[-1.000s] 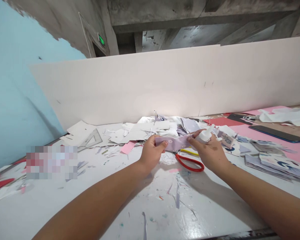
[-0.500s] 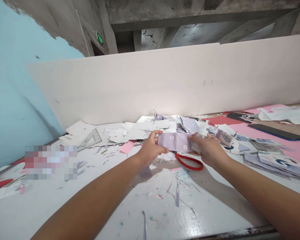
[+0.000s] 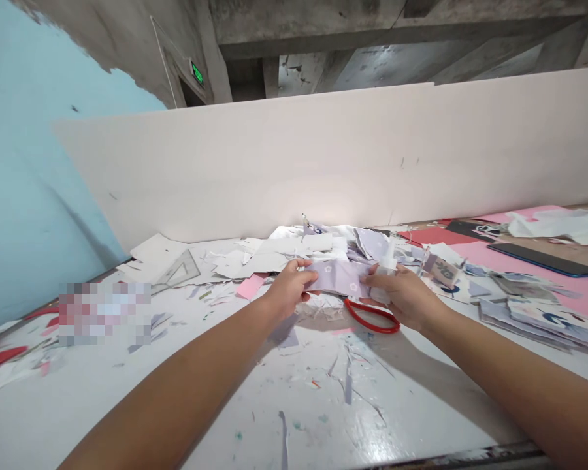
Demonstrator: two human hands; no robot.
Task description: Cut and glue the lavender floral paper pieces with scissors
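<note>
My left hand [image 3: 288, 288] pinches the left end of a lilac paper strip [image 3: 338, 277] printed with small white flowers. My right hand [image 3: 396, 295] holds the strip's right end and a white plastic squeeze bottle [image 3: 386, 269], which stands nearly upright against my fingers. The strip bows slightly between my hands, and its ends are hidden by my fingers. Just below my right hand lies a red plastic loop [image 3: 372, 316], possibly a scissors handle; the rest of that object is hidden.
A heap of white paper offcuts [image 3: 269, 258] lies behind my hands, with a clear set square [image 3: 179, 269] at its left. On the right are a dark phone [image 3: 543, 259], pink paper [image 3: 581, 294] and stacked printed sheets [image 3: 539, 316]. A tall white board [image 3: 294, 163] stands behind the paper-strewn table [image 3: 323, 391].
My hands have moved closer together, and the strip now bows between them. The bottle has turned from leaning rightward to nearly upright. The yellow item beside the red loop no longer shows.
</note>
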